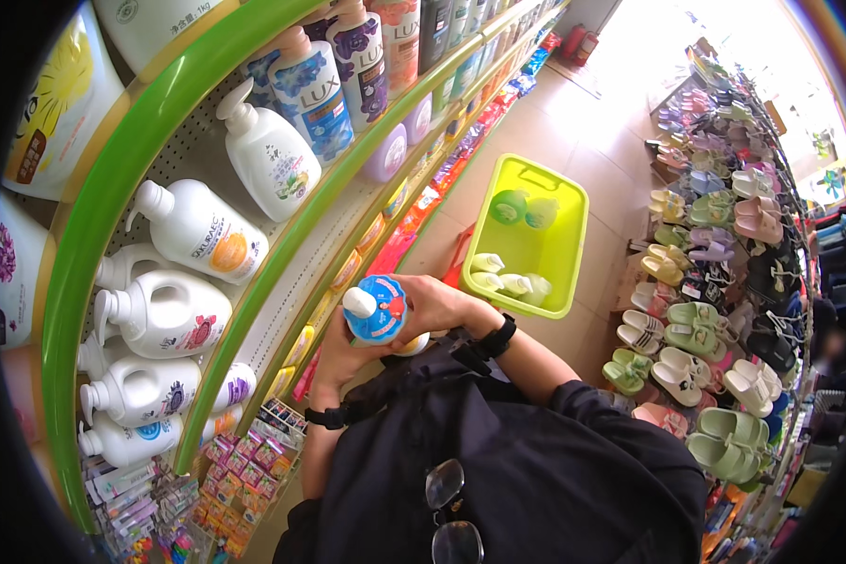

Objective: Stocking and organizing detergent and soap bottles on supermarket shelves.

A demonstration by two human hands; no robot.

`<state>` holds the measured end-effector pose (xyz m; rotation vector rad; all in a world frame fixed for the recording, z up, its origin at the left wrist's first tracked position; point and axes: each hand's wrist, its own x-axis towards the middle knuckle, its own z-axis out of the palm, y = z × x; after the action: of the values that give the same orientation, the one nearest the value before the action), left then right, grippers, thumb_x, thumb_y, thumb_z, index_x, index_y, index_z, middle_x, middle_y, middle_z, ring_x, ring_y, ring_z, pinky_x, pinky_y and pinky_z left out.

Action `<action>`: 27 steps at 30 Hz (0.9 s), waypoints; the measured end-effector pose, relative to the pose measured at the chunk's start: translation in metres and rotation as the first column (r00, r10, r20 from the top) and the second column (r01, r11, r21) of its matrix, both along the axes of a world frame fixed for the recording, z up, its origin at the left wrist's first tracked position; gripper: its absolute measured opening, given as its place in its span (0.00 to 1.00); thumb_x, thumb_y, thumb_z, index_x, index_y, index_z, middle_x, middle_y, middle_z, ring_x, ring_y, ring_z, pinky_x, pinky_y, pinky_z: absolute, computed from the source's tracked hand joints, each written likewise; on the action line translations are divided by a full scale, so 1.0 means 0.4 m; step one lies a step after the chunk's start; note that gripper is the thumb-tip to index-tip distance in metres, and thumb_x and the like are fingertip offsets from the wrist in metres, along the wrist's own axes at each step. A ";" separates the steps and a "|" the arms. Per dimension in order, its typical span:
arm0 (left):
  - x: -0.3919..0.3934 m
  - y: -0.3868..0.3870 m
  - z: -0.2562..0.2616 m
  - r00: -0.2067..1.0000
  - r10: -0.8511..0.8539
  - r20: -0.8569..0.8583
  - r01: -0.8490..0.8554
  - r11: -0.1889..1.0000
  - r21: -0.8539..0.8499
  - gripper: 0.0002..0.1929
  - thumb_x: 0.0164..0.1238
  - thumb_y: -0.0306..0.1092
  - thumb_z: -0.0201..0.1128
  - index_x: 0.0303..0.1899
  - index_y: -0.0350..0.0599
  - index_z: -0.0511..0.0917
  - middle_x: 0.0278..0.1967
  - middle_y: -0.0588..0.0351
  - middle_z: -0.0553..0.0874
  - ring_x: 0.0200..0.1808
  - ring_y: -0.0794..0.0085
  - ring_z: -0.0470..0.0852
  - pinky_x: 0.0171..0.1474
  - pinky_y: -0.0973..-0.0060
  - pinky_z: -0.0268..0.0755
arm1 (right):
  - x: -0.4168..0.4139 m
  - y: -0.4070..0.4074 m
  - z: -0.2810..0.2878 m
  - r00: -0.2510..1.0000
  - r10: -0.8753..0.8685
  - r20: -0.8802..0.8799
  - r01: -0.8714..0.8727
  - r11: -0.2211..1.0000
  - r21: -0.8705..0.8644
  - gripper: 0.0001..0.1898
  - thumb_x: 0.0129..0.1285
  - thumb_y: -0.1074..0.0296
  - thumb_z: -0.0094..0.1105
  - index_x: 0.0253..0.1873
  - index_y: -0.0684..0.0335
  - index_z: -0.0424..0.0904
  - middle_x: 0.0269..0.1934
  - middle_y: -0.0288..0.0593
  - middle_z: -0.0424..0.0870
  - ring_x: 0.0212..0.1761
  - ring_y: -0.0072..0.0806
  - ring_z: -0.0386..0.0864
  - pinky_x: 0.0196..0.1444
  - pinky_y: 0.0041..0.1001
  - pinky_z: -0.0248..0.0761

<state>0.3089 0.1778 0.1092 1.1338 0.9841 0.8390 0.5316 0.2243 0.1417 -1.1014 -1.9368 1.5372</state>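
Both my hands hold a bottle with a white cap and a round blue, printed collar (pixel 384 317) in front of my chest. My left hand (pixel 340 356) wraps its near left side, while my right hand (pixel 431 304) grips it from the right. Most of the bottle's body is hidden below the collar and my fingers. Beneath my right hand, a pale rounded container (pixel 416 344) shows only in part. On the floor beyond my right forearm stands a lime-green plastic basket (pixel 529 271). Two green rounded bottles (pixel 510 206) and several whitish bottles (pixel 488 263) lie in it.
Curved shelves with a green front rail (pixel 282 275) rise close on my left, carrying white pump bottles (pixel 208 233) and handled detergent bottles (pixel 173 314). Small hanging packs (pixel 243 479) are at lower left. A slipper rack (pixel 708 275) lines the right; fire extinguishers (pixel 579 44) stand far ahead.
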 end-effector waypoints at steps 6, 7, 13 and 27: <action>0.023 -0.022 -0.048 0.934 0.183 -0.308 -0.142 0.978 0.150 0.45 0.41 0.48 0.89 0.60 0.37 0.74 0.55 0.45 0.86 0.58 0.62 0.85 0.61 0.65 0.77 | 0.034 0.005 -0.013 0.999 0.035 0.007 -0.035 0.998 0.047 0.39 0.41 0.57 0.85 0.62 0.60 0.78 0.51 0.48 0.88 0.54 0.41 0.85 0.59 0.37 0.76; 0.024 -0.026 -0.043 0.920 0.218 -0.325 -0.176 0.972 0.153 0.45 0.41 0.48 0.89 0.60 0.37 0.74 0.55 0.45 0.86 0.58 0.62 0.85 0.61 0.65 0.77 | 0.041 0.012 -0.019 0.997 0.033 0.069 -0.032 0.999 -0.013 0.38 0.47 0.59 0.83 0.64 0.62 0.77 0.52 0.47 0.88 0.53 0.36 0.85 0.58 0.34 0.77; -0.045 -0.082 -0.035 0.764 0.450 -0.463 -0.331 0.888 0.318 0.40 0.45 0.43 0.87 0.57 0.35 0.73 0.54 0.40 0.86 0.58 0.59 0.85 0.60 0.62 0.78 | 0.075 0.034 -0.096 0.995 0.021 0.101 -0.018 0.999 -0.037 0.31 0.60 0.55 0.75 0.65 0.63 0.79 0.51 0.54 0.89 0.49 0.38 0.89 0.54 0.33 0.80; -0.307 -0.166 -0.100 0.351 0.772 -0.530 -0.370 0.634 0.679 0.41 0.48 0.24 0.80 0.66 0.38 0.69 0.63 0.38 0.79 0.65 0.47 0.79 0.64 0.58 0.75 | -0.042 0.059 -0.048 0.952 0.250 0.175 -0.251 0.968 -0.020 0.23 0.65 0.56 0.69 0.60 0.62 0.83 0.47 0.51 0.90 0.50 0.41 0.88 0.56 0.34 0.78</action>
<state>0.1861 0.1114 0.0690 1.6468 2.1758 1.2189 0.5147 0.2480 0.1224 -1.0543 -2.2726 1.6114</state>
